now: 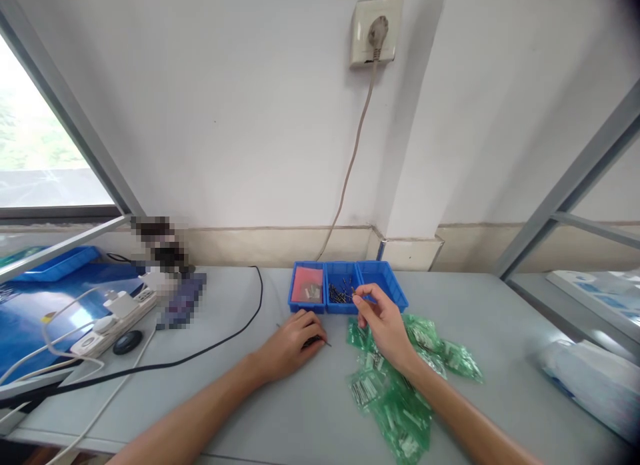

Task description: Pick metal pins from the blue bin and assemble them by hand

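Three joined blue bins [341, 308] stand near the back of the grey table. Dark screw-like pieces [340, 293] lie in the middle bin, and the left one holds a pink packet [307, 282] with small pale parts. My left hand [295, 342] rests on the table in front of the left bin, fingers curled round a thin dark rod-like item. My right hand [379, 316] is pinched at the front of the middle and right bins, with a tiny piece at its fingertips, too small to name. Green plastic bags [403, 412] lie beneath and beside my right forearm.
A power strip [87, 342], a black oval object [127, 342] and a black cable [200, 354] lie at the left. A white plastic package [595, 378] sits at the right edge. Grey metal frames [565, 185] rise on both sides.
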Demonstrator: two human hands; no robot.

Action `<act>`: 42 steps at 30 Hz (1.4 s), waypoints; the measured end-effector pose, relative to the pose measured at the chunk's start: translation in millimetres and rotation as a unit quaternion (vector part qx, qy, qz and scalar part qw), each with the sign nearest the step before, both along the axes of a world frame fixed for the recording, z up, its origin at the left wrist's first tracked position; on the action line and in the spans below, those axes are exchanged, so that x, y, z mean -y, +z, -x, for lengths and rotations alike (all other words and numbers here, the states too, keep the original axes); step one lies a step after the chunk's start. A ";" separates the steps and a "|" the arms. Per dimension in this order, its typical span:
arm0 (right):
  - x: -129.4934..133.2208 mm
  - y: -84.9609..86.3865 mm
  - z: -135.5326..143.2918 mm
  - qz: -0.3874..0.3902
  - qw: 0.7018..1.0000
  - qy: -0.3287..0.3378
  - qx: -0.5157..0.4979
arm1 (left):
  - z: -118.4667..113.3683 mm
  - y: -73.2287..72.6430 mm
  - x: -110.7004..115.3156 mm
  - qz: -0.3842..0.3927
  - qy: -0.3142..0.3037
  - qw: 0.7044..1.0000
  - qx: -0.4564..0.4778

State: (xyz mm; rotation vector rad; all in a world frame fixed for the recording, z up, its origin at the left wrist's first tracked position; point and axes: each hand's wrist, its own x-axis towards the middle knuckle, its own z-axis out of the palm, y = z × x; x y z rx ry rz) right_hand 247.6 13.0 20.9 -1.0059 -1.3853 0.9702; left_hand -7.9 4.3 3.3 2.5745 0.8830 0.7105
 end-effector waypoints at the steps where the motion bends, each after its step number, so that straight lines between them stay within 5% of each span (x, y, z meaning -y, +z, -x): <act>1: 0.3 0.5 -0.6 -0.001 1.000 -0.003 0.004 | 0.1 0.5 -0.1 -0.001 0.000 1.000 -0.001; 15: 0.5 3.0 -2.3 0.025 0.999 0.012 -0.022 | 1.0 1.0 -0.7 0.003 0.000 1.000 -0.004; 28: 12.0 18.8 -3.8 0.142 0.955 0.089 -0.243 | -0.5 -0.4 2.7 -0.015 -0.003 1.000 0.000; 35: 8.9 2.6 -3.1 0.057 0.996 0.026 -0.064 | -1.7 0.6 3.6 -0.034 0.008 0.999 0.018; 42: 10.9 2.6 -5.1 0.002 0.999 -0.010 0.047 | -1.8 -2.0 2.0 -0.030 0.022 0.999 0.007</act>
